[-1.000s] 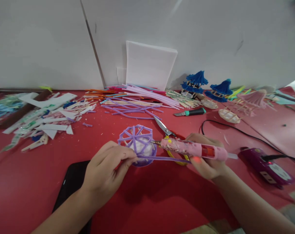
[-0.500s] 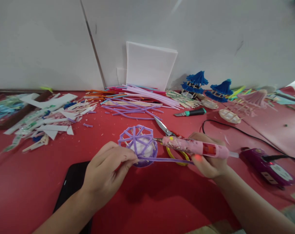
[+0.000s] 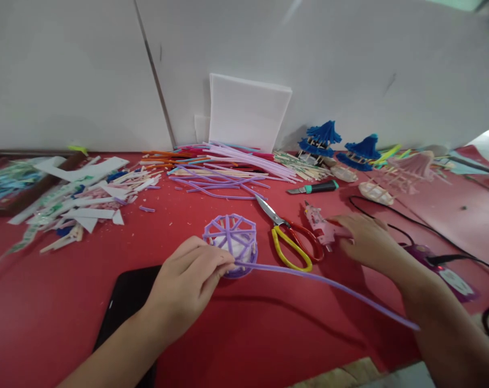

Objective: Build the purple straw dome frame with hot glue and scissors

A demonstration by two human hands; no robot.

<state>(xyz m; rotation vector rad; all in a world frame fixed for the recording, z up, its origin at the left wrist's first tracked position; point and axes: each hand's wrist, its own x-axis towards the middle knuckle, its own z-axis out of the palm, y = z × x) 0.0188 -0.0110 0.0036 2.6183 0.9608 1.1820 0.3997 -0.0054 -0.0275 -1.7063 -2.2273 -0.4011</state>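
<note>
The left hand [image 3: 191, 285] is pinching, thumb and fingertips closed on the near edge of the purple openwork piece [image 3: 228, 231], right where the long purple stem [image 3: 329, 281] begins, and that stem is running off to the right, bowing down in front of the right forearm. The piece is sitting just beyond the left fingertips, its ribs fanning over something white inside. Over on the other side, the right hand [image 3: 363, 240] is reaching to the pink glue gun [image 3: 321, 226], fingers partly curled at its handle end; whether they are gripping it or only touching, I cannot tell, as the fingers are blurring there. The gun is lying with its nozzle pointing away from the person. Between the two hands, the scissors [image 3: 287, 229] are resting with blades spread a little, one loop yellow, one red, just left of the gun. A black phone-like slab [image 3: 127, 302] is lying partly under the left forearm. Beyond the hands, loose purple stems [image 3: 220, 186] are spreading over the red table [image 3: 212, 345], and the cutter [image 3: 315, 187] is lying past the gun, its handle black and green.
</note>
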